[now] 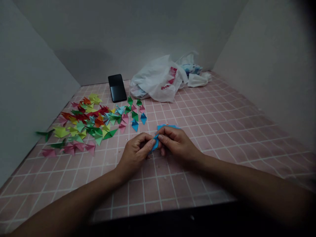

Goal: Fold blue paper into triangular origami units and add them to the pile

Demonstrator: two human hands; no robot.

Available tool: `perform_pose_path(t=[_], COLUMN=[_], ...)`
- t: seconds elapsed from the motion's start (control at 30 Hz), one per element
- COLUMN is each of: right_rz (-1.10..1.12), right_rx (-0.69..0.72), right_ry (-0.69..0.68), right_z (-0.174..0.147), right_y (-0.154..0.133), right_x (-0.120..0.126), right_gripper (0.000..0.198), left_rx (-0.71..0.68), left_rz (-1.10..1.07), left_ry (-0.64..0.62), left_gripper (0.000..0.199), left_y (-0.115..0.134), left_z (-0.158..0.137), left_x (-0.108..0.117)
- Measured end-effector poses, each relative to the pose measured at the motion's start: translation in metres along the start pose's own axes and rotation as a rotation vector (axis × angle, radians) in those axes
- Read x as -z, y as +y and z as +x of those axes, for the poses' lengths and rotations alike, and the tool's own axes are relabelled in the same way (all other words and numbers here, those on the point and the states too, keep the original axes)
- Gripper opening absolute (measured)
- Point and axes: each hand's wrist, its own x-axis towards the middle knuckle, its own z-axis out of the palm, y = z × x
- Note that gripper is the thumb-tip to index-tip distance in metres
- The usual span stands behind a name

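Observation:
Between my fingertips is a small folded piece of blue origami paper [156, 142], held a little above the pink checked tablecloth [158, 191]. My left hand [137, 149] pinches its left side between thumb and fingers. On the other side, my right hand [179, 143] grips its upper right part. Behind the right hand lies more blue paper [169, 126], partly hidden by the fingers. Two blue folded pieces, one of them a diamond shape [135, 125], rest just beyond my left hand.
Many colourful folded paper pieces [93, 120] spread over the left side of the cloth. A black phone [117, 88] lies behind them. White plastic bags [158, 79] sit at the back. Pale walls [148, 29] enclose the back and both sides.

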Motion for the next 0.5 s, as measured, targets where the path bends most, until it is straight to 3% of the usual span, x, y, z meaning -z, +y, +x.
perform_pose_path(t=[0.23, 0.5], right_rz=[-0.007, -0.125], right_rx=[0.001, 0.041], right_ry=[-0.028, 0.089], right_z=[-0.0009, -0.003], right_y=[-0.0028, -0.0089], right_x=[0.0016, -0.0002], right_gripper=[0.025, 0.027], left_rx=[0.011, -0.018], left_rz=[0.054, 0.13], left_ry=[0.011, -0.057], left_gripper=[0.022, 0.018], left_y=[0.0022, 0.0049], left_z=[-0.0018, -0.0023], left_x=[-0.002, -0.0021])
